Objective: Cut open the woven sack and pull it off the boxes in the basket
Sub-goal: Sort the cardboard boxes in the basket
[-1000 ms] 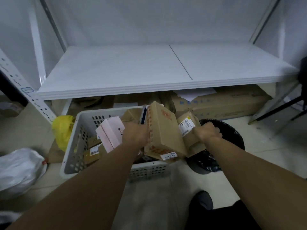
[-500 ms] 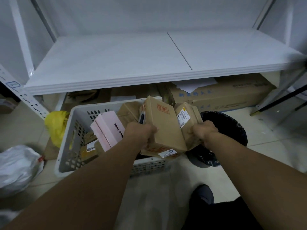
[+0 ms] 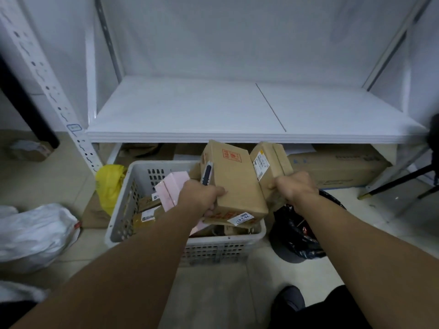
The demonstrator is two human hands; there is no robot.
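Note:
A white perforated plastic basket (image 3: 123, 219) stands on the floor with several cardboard boxes and a pink box (image 3: 169, 189) inside. My left hand (image 3: 199, 195) grips a tall brown box (image 3: 234, 184) with red stamps, and a dark utility knife (image 3: 206, 174) sticks up from the same hand. My right hand (image 3: 293, 188) grips a smaller brown box (image 3: 269, 162) bearing a white barcode label. Both boxes are lifted above the basket, just under the shelf edge. A crumpled white woven sack (image 3: 33, 236) lies on the floor at the left, apart from the basket.
A white shelf board (image 3: 213, 110) runs across just beyond the basket. A black-lined bin (image 3: 301, 236) stands right of the basket. A yellow bag (image 3: 110, 184) sits left of it. A long carton (image 3: 337, 167) lies under the shelf. My shoe (image 3: 288, 300) is at the bottom.
Both hands have raised the two boxes higher, up toward the shelf edge. The camera has tilted up, so the shelf sits lower in view.

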